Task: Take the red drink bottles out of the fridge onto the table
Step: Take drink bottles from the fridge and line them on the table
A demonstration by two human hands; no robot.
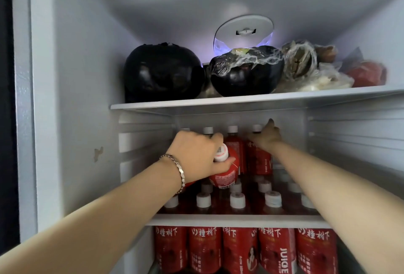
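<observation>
Room: I see only the fridge [76, 66] interior, white walls, lit at the back.
Surface: middle shelf [240, 221], packed with upright red drink bottles [237, 202], white caps up.
Top shelf [218, 102]: two dark eggplants [161, 72], bagged food.
Left hand [194, 155]: fingers wrapped round the held bottle [225, 175], above the front rows.
Axis: long axis tipped off vertical, cap toward me.
Right hand [265, 137]: at the neck of a back-row bottle [259, 160]; I can't tell the grip.
</observation>
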